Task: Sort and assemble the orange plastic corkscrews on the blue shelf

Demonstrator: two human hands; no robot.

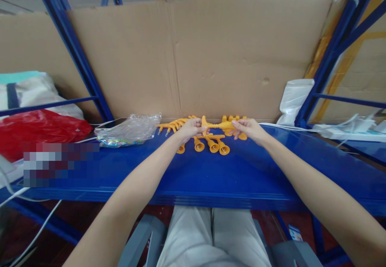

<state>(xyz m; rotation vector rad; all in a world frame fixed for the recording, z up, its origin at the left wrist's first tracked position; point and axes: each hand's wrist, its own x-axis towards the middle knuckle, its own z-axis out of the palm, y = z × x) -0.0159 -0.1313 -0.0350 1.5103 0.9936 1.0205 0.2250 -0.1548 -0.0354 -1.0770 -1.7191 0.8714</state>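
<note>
Both of my hands reach to the back of a blue metal shelf (211,174) and grip one orange plastic frame of moulded parts (217,126). My left hand (190,128) pinches its left end, and my right hand (247,128) pinches its right end. Several small orange cup-shaped pieces (212,145) hang from the frame toward me. More orange parts (170,125) lie on the shelf to the left, and others (233,118) show behind the frame.
A clear plastic bag (128,130) with small coloured bits lies left of the orange parts. A red bag (36,130) sits at far left. Cardboard (196,58) lines the back. White cables and a white bag (294,98) sit at right. Blue uprights (331,50) flank the shelf.
</note>
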